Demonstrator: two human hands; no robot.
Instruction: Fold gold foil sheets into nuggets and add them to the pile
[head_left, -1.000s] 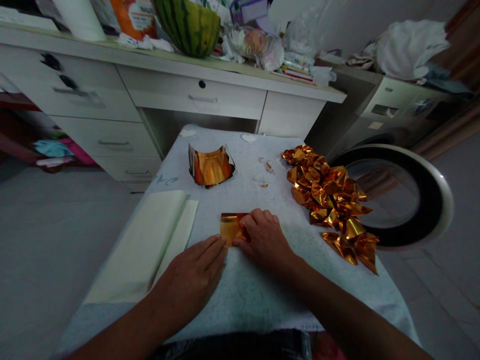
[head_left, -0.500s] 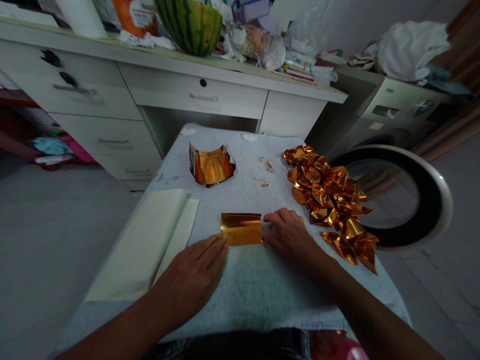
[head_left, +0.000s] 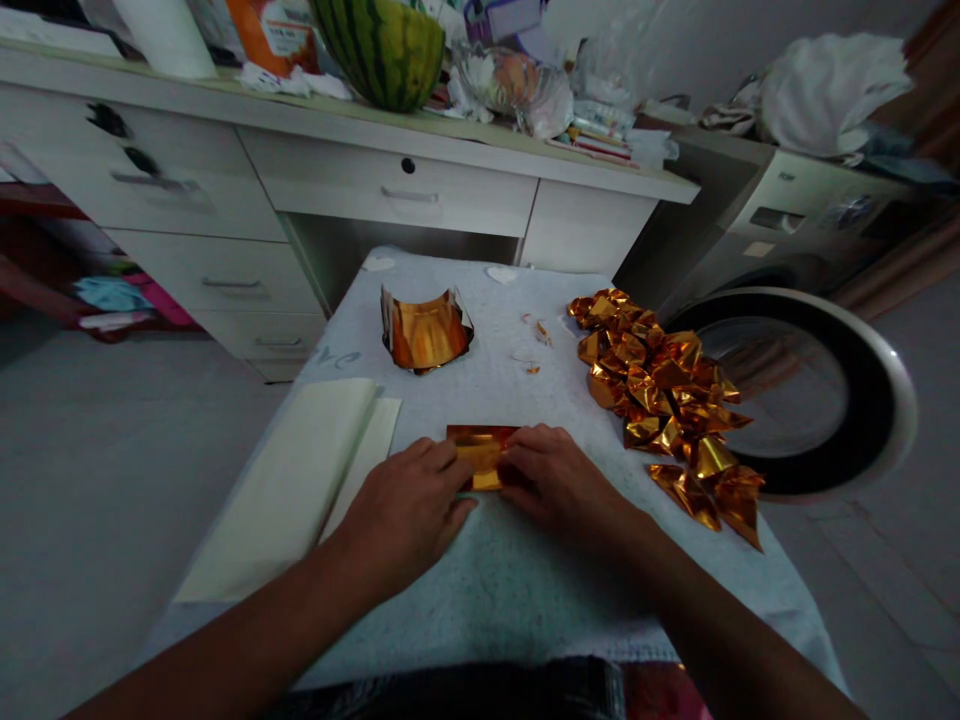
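Foil strip [head_left: 484, 455]: small oblong, thin & slick, coppery-gold w/ mirror glare; on the cloth bt. both hands.
L hand [head_left: 416, 497]: fingers bent over strip's left end, thumb nr its near edge; can't tell if pinching or just pressing.
R hand [head_left: 559, 475]: fingers curled, grasping strip's right end.
Cloth [head_left: 525, 580]: pale blue-grey, soft-looking, speckled; under strip.
Foil stack [head_left: 426, 335]: glossy sheets bowed into an arch, sides upturned; beyond strip, a bit left.
Foil heap [head_left: 645, 385]: crinkly, faceted, pointy-cornered folded pcs; right of strip.
Paper [head_left: 289, 490]: matte, pale yellow, folded, long; left of strip.
Scraps [head_left: 543, 333]: thin, curly bits; beyond strip, slightly right.
Watermelon [head_left: 382, 55]: cut, round-backed, stripy rind; well beyond strip, on counter [head_left: 420, 130].
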